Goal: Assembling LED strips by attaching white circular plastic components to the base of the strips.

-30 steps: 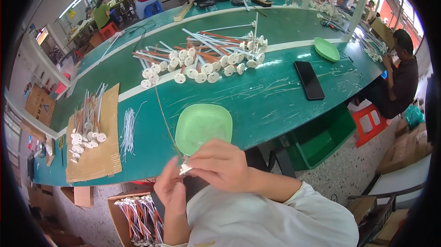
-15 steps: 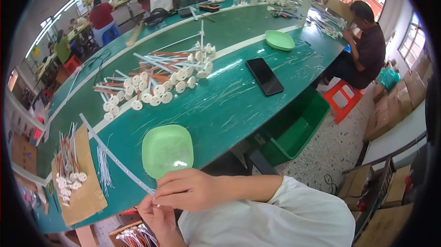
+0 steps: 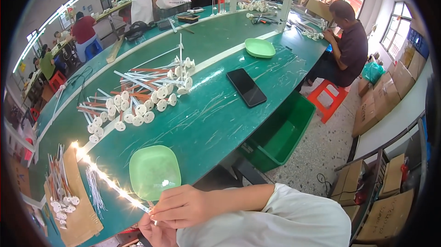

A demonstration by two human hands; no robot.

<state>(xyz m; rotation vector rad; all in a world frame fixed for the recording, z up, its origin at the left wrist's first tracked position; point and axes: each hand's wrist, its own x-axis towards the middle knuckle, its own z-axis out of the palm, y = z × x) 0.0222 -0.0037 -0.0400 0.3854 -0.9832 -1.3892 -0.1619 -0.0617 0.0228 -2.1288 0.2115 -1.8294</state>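
Note:
A thin LED strip (image 3: 110,182) glows with bright warm points along its length and slants from the table toward my hands at the lower middle. My right hand (image 3: 181,206) pinches around its near end. Beneath and to the left, my left hand (image 3: 156,234) also has its fingers closed at that end. The small part between the fingertips is mostly hidden. Just beyond my hands sits a shallow light-green dish (image 3: 154,171). To the left, thin white wires (image 3: 95,192) lie beside a sheet of brown cardboard (image 3: 80,219).
Sticks with round white discs (image 3: 138,104) are heaped mid-table, and a smaller bundle (image 3: 63,203) lies on the cardboard. A black phone (image 3: 246,87) and second green dish (image 3: 260,48) are farther right. Below the edge stands a green bin (image 3: 280,136). A seated person (image 3: 347,45) works at right.
The LED strip has gone from unlit to brightly lit. My view has shifted a little, so the table things sit farther left. Both hands keep their pinch at the strip's end.

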